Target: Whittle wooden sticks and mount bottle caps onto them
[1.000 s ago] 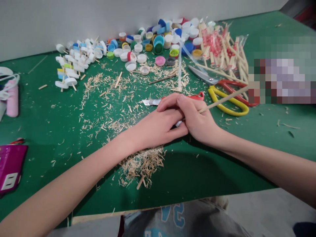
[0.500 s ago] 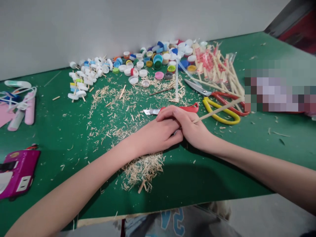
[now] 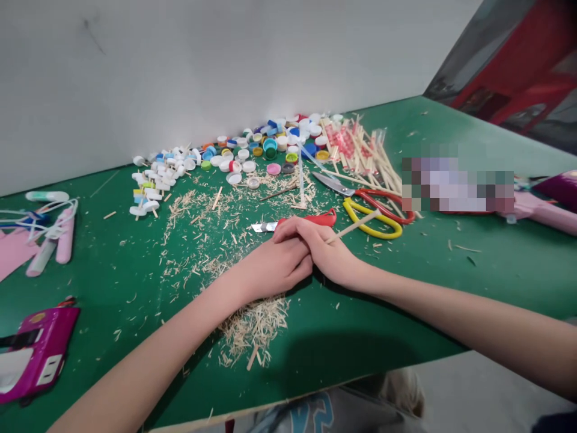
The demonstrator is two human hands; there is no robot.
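My right hand [image 3: 331, 255] is closed round a pale wooden chopstick [image 3: 357, 227], which sticks out toward the back right. Its fingers lie over the back of my left hand [image 3: 274, 267]. My left hand is closed too, and what it grips is hidden beneath the hands. Just behind them a red utility knife [image 3: 321, 218] lies on the green table [image 3: 360, 331] with its blade out. To its right are open scissors [image 3: 372, 219] with one red and one yellow handle loop. Wood shavings [image 3: 256, 328] are heaped under and in front of my left wrist.
Bottle caps [image 3: 270, 148] are piled along the wall. Caps joined by sticks [image 3: 151, 189] stand at back left, wrapped chopsticks [image 3: 360, 147] at back right. Pink tools with a white cable [image 3: 65, 240] and a magenta case [image 3: 45, 343] lie left. A pink tool [image 3: 547, 213] lies far right.
The view has shifted, so the tabletop things appear farther left and lower. Less of the chopstick now shows beyond my right hand. Both hands stay clasped together.
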